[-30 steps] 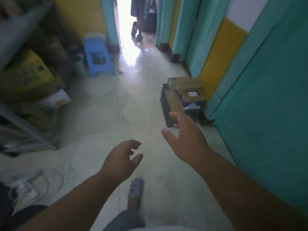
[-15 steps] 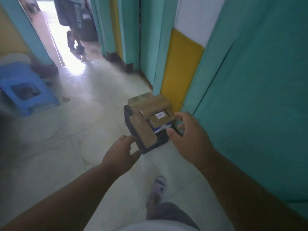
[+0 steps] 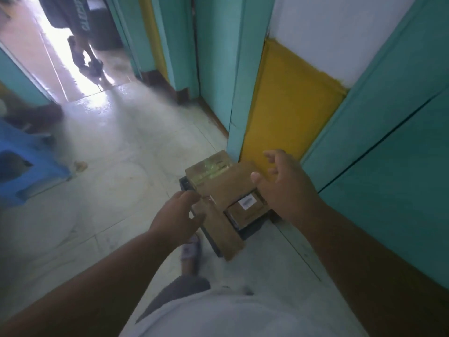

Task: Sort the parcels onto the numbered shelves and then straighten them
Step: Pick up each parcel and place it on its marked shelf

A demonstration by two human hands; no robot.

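Observation:
A dark crate (image 3: 250, 231) stands on the floor against the yellow wall panel, piled with brown cardboard parcels. A long flat parcel (image 3: 222, 229) lies along its left side, a small box with a white label (image 3: 246, 209) sits beside it, a larger brown parcel (image 3: 227, 184) lies behind, and a taped one (image 3: 206, 167) is at the back. My left hand (image 3: 177, 215) hovers at the crate's left edge, fingers loosely curled, holding nothing. My right hand (image 3: 284, 186) is spread open above the right side of the pile. No shelves are in view.
Teal doors and a yellow panel (image 3: 289, 105) close off the right side. A blue plastic stool (image 3: 26, 169) stands at the left. A person stands in the bright doorway (image 3: 80, 45) at the back. My slippered foot (image 3: 192, 254) is just left of the crate.
I have stepped closer to the crate and the view has swung right. Both hands have moved forward, from the open floor to over the pile of parcels.

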